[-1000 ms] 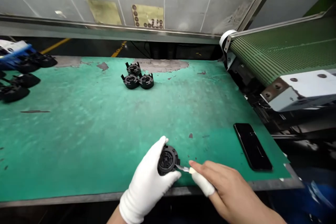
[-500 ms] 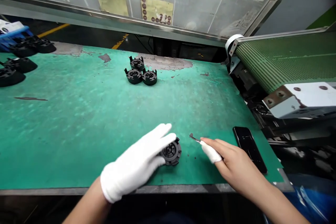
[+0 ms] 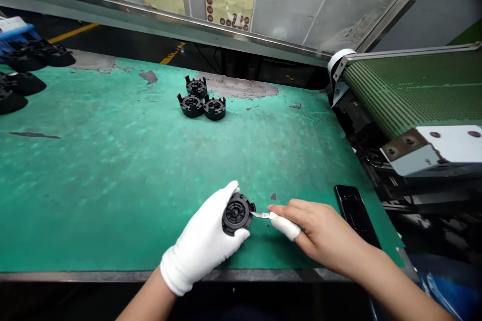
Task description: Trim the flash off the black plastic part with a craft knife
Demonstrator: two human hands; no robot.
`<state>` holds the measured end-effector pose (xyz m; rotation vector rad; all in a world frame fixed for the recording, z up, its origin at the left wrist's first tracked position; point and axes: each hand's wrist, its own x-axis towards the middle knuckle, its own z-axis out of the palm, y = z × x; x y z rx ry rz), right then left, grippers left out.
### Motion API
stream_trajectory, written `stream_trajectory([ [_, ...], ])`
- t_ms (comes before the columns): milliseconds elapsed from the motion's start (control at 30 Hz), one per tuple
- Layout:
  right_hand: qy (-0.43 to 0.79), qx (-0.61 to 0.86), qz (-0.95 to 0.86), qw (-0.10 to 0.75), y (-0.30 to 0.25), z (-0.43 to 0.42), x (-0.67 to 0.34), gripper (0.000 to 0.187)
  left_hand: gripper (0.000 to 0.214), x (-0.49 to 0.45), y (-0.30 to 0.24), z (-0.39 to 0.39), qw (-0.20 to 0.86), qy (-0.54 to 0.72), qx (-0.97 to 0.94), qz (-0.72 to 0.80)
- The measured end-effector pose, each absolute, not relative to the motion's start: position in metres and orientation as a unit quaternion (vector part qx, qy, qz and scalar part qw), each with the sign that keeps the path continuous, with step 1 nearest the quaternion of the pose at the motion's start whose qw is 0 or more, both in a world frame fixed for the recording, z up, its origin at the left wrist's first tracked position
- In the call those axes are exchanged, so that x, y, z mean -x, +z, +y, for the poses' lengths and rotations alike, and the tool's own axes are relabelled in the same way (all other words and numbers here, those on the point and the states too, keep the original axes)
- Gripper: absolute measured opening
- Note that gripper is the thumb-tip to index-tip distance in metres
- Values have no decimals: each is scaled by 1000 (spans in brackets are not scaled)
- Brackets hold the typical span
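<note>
- While the left hand [image 3: 207, 233], in a white glove, curls its fingers and thumb around a black round part [image 3: 236, 213], the right hand [image 3: 320, 228] pinches a small blade [image 3: 260, 215] by its handle end, with a white cover [image 3: 286, 226] on the thumb.
- The part sits in the crook of the left hand, ribbed face up, over the green table [image 3: 131, 185]; whether it rests on the surface cannot be told.
- The blade's tip is at the rim on the side facing the right hand; contact is too fine to make out.
- A slip could carry the edge towards the left thumb, which lies on the near side of the part; pushing too hard would be the likely cause.
- Pressed sidelong, the part could twist within the glove, and the tip might then score its face.
- The blade looks thin, so leaning on it sideways could bend or snap it.
- A phone [image 3: 356, 215] lies just right of the right hand, close to the wrist; a wide swing of that arm could knock it.
- Three black parts [image 3: 192, 104] stand well beyond both hands, probably clear of any slip.
</note>
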<state>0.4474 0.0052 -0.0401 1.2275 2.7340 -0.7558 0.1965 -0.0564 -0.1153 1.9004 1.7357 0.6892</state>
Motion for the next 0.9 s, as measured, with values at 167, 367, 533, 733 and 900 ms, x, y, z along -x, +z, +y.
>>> stream_trajectory([
  [167,-191,-382,902,59,-45,16,-441,54,84,-188,-113,-55,247,241,-701,624],
  [367,-66,-526,848,26,-56,55,-471,48,80,-187,-97,-48,299,195,-704,614],
  [533,-118,-511,851,-22,-60,59,-488,46,70,-153,-81,-37,375,154,-730,550],
  [733,-265,-415,870,-20,-59,25,-452,46,65,-135,-88,-49,323,333,-583,667],
  [900,-282,-361,889,0,-53,13,-418,44,97,-152,-100,-60,306,284,-624,661],
])
